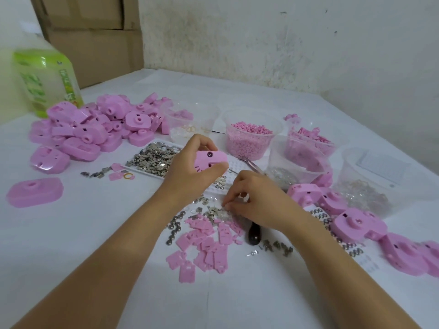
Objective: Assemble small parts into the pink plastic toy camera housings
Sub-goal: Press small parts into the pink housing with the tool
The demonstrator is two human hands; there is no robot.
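Note:
My left hand (187,167) grips a pink camera housing (210,160) above the table's middle, thumb on its near face and fingers curled over the top. My right hand (256,200) reaches down into a scatter of small metal parts (215,210), its fingertips pinching among them; what they hold is too small to tell. Flat pink plastic plates (204,243) lie just below that scatter, with small metal balls (174,227) to their left. A heap of pink housings (95,127) sits at the far left, and several more housings (356,224) lie at the right.
A white tray of metal pieces (154,157) sits behind my left hand. Clear tubs hold pink pellets (249,138), pink parts (308,143) and clear bits (365,193). A green bottle (45,77) stands far left. A dark tool handle (253,235) lies under my right wrist. Tweezers (251,163) lie near the tubs.

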